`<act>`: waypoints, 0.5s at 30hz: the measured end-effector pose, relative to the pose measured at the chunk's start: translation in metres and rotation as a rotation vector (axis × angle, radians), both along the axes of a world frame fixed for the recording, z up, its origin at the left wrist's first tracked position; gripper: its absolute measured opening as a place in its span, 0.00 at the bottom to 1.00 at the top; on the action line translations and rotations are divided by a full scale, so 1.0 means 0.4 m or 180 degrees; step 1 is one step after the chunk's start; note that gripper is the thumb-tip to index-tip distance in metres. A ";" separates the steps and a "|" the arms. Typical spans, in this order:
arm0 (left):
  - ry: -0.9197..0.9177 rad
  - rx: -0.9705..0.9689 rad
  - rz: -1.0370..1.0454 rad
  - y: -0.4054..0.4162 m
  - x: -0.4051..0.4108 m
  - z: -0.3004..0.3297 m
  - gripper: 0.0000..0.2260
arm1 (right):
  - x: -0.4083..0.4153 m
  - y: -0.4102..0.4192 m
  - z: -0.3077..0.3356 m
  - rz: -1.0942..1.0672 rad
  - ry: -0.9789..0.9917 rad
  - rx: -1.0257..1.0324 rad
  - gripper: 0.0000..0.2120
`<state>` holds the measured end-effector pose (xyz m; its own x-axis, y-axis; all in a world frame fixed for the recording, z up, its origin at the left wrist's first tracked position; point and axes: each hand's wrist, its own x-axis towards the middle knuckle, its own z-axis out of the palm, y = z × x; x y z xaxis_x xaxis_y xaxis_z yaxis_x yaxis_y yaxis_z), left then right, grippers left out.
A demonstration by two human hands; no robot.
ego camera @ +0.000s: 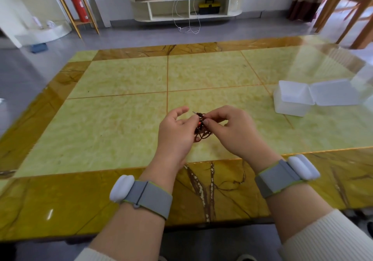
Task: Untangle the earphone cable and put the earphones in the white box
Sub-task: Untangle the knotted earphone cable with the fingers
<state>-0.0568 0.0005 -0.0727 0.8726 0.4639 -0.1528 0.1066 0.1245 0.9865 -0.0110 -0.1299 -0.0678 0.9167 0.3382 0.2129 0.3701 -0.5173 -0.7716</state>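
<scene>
A tangled bundle of dark red-brown earphone cable hangs between my two hands, just above the middle of the table. Its metal plug sticks out at the top left of the bundle. My left hand grips the bundle's left side with thumb and fingers, the index finger lifted. My right hand pinches the cable's top right with thumb and forefinger. The white box stands on the table at the right, its hinged lid lying open to the right.
The glossy yellow-green stone table has a brown marbled border. Grey bands with white pods wrap both wrists. Beyond the table are a white shelf unit, a red fire extinguisher and wooden chairs at the right.
</scene>
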 end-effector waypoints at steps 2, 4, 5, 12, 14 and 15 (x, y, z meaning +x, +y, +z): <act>-0.0023 0.0246 -0.0094 0.000 -0.001 -0.002 0.09 | 0.001 -0.003 0.003 -0.0007 0.0044 0.0075 0.04; -0.0022 0.0479 -0.0077 -0.002 0.000 -0.005 0.06 | 0.001 -0.006 0.006 0.0004 0.0106 0.0149 0.04; -0.0004 0.0518 -0.0038 -0.004 0.000 -0.005 0.05 | 0.002 -0.008 0.007 0.0008 0.0142 0.0183 0.05; 0.0082 0.0791 0.0029 0.001 0.004 -0.007 0.06 | 0.008 -0.011 0.015 -0.0075 0.0490 0.0433 0.06; 0.0086 0.0951 0.0005 -0.001 0.002 -0.005 0.05 | 0.007 -0.014 0.023 -0.0109 0.0587 0.0558 0.05; 0.0088 0.0994 -0.0007 -0.002 0.000 -0.002 0.05 | 0.006 -0.016 0.027 -0.0126 0.0647 0.0608 0.05</act>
